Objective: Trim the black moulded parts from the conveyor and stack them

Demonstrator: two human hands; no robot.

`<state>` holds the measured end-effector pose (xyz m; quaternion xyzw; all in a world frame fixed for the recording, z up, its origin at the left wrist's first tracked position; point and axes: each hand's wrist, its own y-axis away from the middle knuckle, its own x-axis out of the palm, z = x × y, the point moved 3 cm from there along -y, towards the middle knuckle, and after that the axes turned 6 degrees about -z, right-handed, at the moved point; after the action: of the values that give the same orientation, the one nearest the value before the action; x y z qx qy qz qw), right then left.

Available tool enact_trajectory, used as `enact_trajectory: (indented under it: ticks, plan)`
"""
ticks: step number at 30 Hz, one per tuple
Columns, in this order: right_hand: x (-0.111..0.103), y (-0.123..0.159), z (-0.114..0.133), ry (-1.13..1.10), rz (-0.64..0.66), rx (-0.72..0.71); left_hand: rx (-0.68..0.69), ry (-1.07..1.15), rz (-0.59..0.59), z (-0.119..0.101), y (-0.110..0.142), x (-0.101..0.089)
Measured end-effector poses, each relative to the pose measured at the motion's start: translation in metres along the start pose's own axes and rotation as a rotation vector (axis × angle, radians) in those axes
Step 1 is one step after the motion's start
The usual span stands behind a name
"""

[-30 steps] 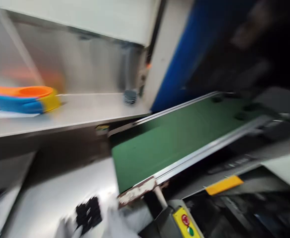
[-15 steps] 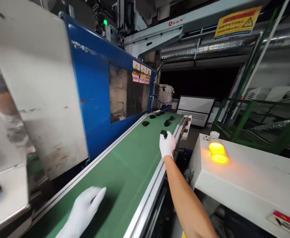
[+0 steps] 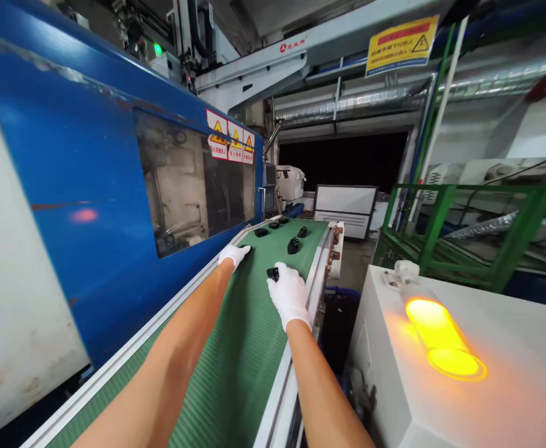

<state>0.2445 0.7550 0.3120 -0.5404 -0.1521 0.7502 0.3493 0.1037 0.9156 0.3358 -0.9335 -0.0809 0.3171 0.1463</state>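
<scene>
Both my arms stretch out over a green conveyor belt [image 3: 235, 348]. My right hand [image 3: 289, 294], in a white glove, is closed over a small black plastic part [image 3: 273, 273] that sticks out at its fingertips. My left hand [image 3: 233, 254], also gloved, reaches farther up the belt's left side with its fingers stretched flat toward another black part [image 3: 261, 232]. Several more black parts [image 3: 294, 244] lie on the belt beyond both hands.
A big blue machine [image 3: 90, 186] with a window and warning stickers runs along the belt's left. A white cabinet with a lit amber lamp [image 3: 441, 339] stands at the right. Green railings [image 3: 445, 230] and a white panel [image 3: 345, 205] lie farther back.
The view swung from a steel shelf to the belt. My left hand has shot forward up the belt toward a black part. My right hand drew slightly back, still on its part.
</scene>
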Motion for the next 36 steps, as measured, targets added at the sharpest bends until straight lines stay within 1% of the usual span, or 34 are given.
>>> enact_trajectory:
  ticks: [1,3,5,6,8,9,11,12,13,14,15,17,19,20,22,24,26,28,30,32,33,36]
  plan:
    - [0.001,0.001,-0.001,-0.022,0.013,-0.005,0.003,-0.001,0.01,-0.004,-0.002,0.006]
    - [0.003,0.002,-0.003,-0.127,0.025,0.018,0.025,0.019,0.017,-0.011,0.006,0.014]
    - [0.003,0.001,-0.006,-0.268,0.027,0.046,0.063,0.068,0.012,-0.014,0.025,0.013]
    - [0.002,0.0,-0.008,-0.333,0.028,0.058,0.077,0.103,0.01,-0.013,0.039,0.009]
    - [-0.003,-0.001,-0.009,-0.436,0.034,0.089,0.08,0.182,0.027,-0.009,0.073,-0.008]
    - [-0.007,0.001,-0.008,-0.481,0.042,0.104,0.068,0.219,0.047,-0.004,0.093,-0.021]
    - [-0.016,0.015,0.001,-0.59,0.083,0.129,0.025,0.283,0.103,0.01,0.136,-0.054]
    - [-0.021,0.029,0.009,-0.641,0.126,0.13,-0.017,0.337,0.144,0.019,0.161,-0.075]
    - [-0.026,0.048,0.02,-0.702,0.203,0.119,-0.077,0.409,0.186,0.03,0.187,-0.097]
    - [-0.031,0.073,0.032,-0.782,0.316,0.1,-0.152,0.489,0.222,0.041,0.215,-0.121]
    - [-0.036,0.103,0.046,-0.87,0.457,0.083,-0.235,0.566,0.248,0.052,0.245,-0.145]
    - [-0.048,0.174,0.074,-1.061,0.785,0.094,-0.406,0.673,0.27,0.076,0.311,-0.194]
    - [-0.065,0.251,0.097,-1.179,1.05,0.169,-0.557,0.697,0.251,0.098,0.381,-0.237]
    - [-0.074,0.287,0.108,-1.209,1.155,0.219,-0.621,0.708,0.238,0.108,0.417,-0.255]
    - [-0.093,0.355,0.129,-1.251,1.358,0.296,-0.734,0.744,0.191,0.125,0.487,-0.287]
    - [-0.112,0.415,0.15,-1.252,1.555,0.331,-0.829,0.803,0.117,0.141,0.553,-0.312]
    - [-0.128,0.467,0.17,-1.22,1.709,0.333,-0.92,0.852,0.023,0.156,0.612,-0.335]
    - [-0.142,0.511,0.186,-1.169,1.802,0.325,-0.972,0.863,-0.073,0.168,0.663,-0.357]
    - [-0.154,0.548,0.2,-1.09,1.839,0.275,-0.934,0.837,-0.183,0.176,0.704,-0.379]
    - [-0.167,0.575,0.214,-1.034,1.801,0.156,-0.859,0.759,-0.289,0.181,0.739,-0.398]
    - [-0.174,0.586,0.222,-1.044,1.764,0.083,-0.829,0.704,-0.334,0.183,0.756,-0.406]
    - [-0.2,0.611,0.245,-1.21,1.647,-0.147,-0.733,0.546,-0.438,0.187,0.804,-0.423]
